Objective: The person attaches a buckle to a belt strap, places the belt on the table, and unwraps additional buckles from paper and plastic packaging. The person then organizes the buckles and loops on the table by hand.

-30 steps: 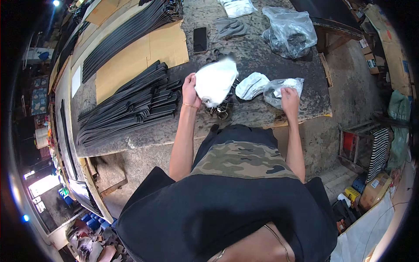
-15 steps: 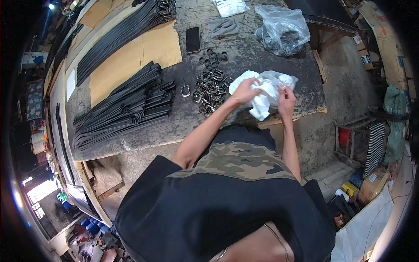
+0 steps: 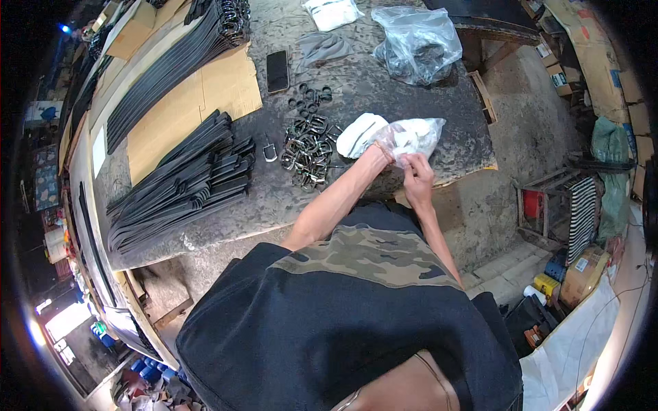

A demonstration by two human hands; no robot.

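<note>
A clear plastic bag [image 3: 426,130] with something white inside lies near the table's front edge. My left hand [image 3: 384,152] reaches into its mouth up to about the wrist, so the fingers are hidden by the plastic and cannot be read. With closed fingers, my right hand [image 3: 418,177] pinches the near edge of the bag's opening. Just left of the bag sits a white folded cloth bundle [image 3: 360,135], apart from my fingers. A heap of metal buckles [image 3: 308,154] lies farther left, with one single buckle [image 3: 269,151] beside it.
Black belt straps [image 3: 188,185] are stacked at the left, beside flat cardboard [image 3: 199,103] and more straps [image 3: 164,75]. Farther back are small black loops [image 3: 308,99], a phone [image 3: 277,72], a grey cloth [image 3: 322,49], a white bundle [image 3: 332,12] and a large clear bag [image 3: 418,44].
The left hand has let go of the white cloth, which now lies on the table, and has gone into the bag. The right hand has moved lower along the bag's edge. The view shifted slightly.
</note>
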